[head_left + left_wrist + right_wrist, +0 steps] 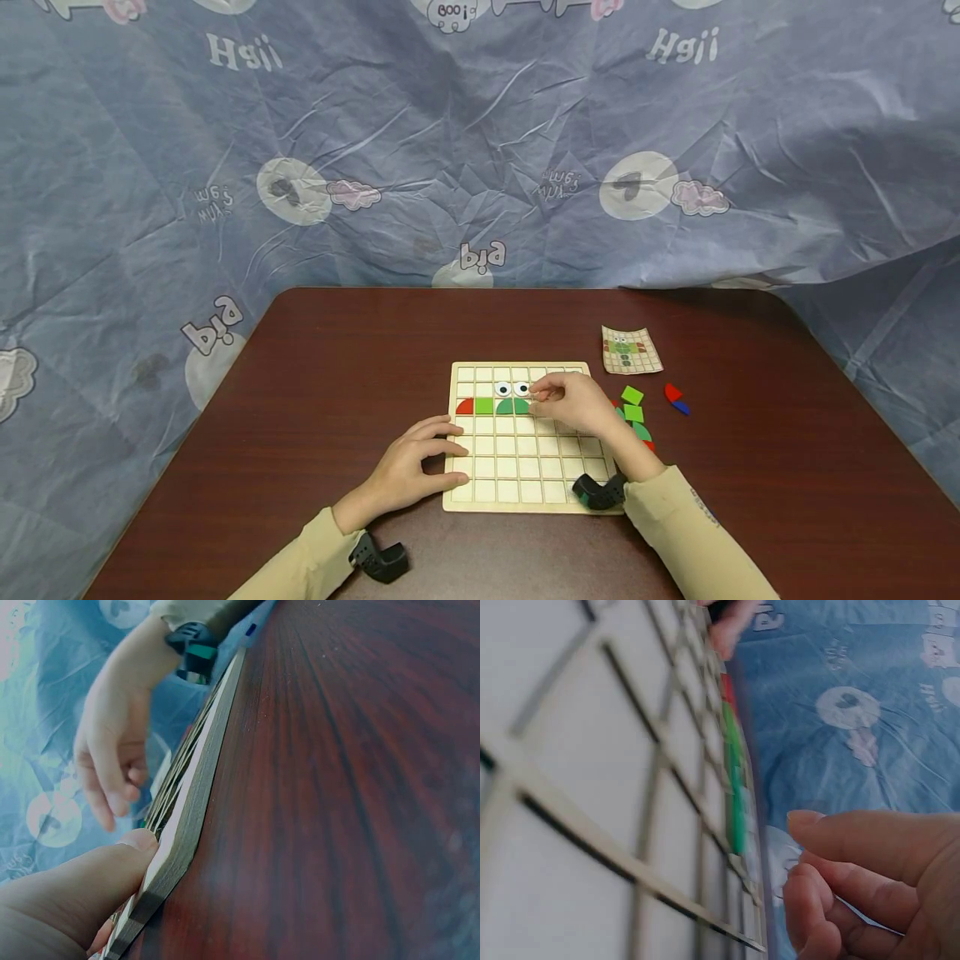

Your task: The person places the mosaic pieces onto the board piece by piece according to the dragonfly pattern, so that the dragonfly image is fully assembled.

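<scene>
Against left hand (pixel 408 464), beneath right hand (pixel 576 403), the gridded board (pixel 527 467).

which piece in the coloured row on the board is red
The curved piece at the row's left end, nearest the left hand. It's the only red one showing there; a light green square and two darker green pieces follow rightward.

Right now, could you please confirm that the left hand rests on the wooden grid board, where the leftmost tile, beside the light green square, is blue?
Not quite: the head view shows the leftmost tile, beside the light green square, is red. The left hand does rest on the wooden grid board.
</scene>
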